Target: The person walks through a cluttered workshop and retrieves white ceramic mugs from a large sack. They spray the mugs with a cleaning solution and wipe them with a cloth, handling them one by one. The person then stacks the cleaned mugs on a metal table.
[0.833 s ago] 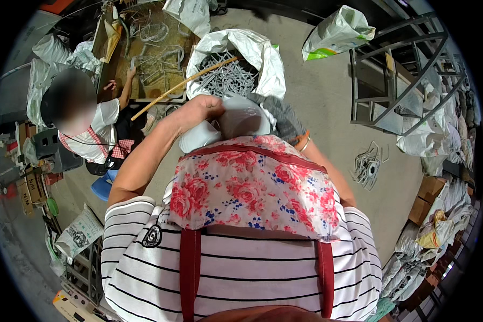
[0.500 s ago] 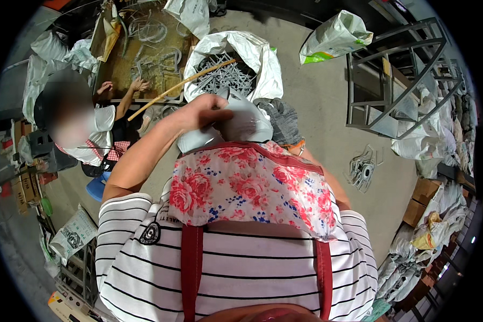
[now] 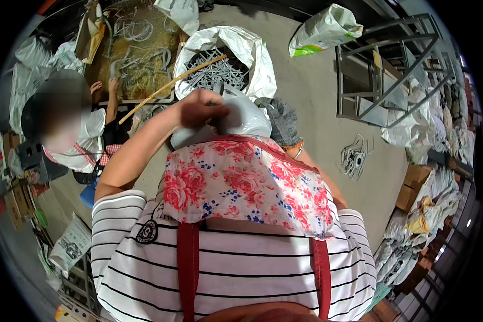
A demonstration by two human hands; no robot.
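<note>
My left hand [image 3: 201,109] is closed at the upper edge of a shiny grey-white plastic bag [image 3: 244,115] in front of my chest. The bag's lower part is hidden behind my floral apron [image 3: 241,185]. My right forearm [image 3: 327,185] runs up beside the apron to a dark grey knit fabric [image 3: 282,124] with an orange edge, perhaps a glove; no right fingers can be made out. Just beyond the bag stands an open white sack [image 3: 263,70] full of grey plastic sticks [image 3: 217,75]. A thin wooden stick [image 3: 169,86] lies across the sack's rim.
To the left, a co-worker [image 3: 91,137] reaches over a shallow brownish tray [image 3: 99,80] with clear tubing. A metal frame [image 3: 392,75] stands at the right, near an upright white bag [image 3: 327,32]. Bent grey wires [image 3: 354,156] lie on the concrete floor.
The whole view has shifted slightly, with the surroundings moving left and up. My left hand stays closed on the plastic bag. The co-worker's farther-right hand has moved left over the tray.
</note>
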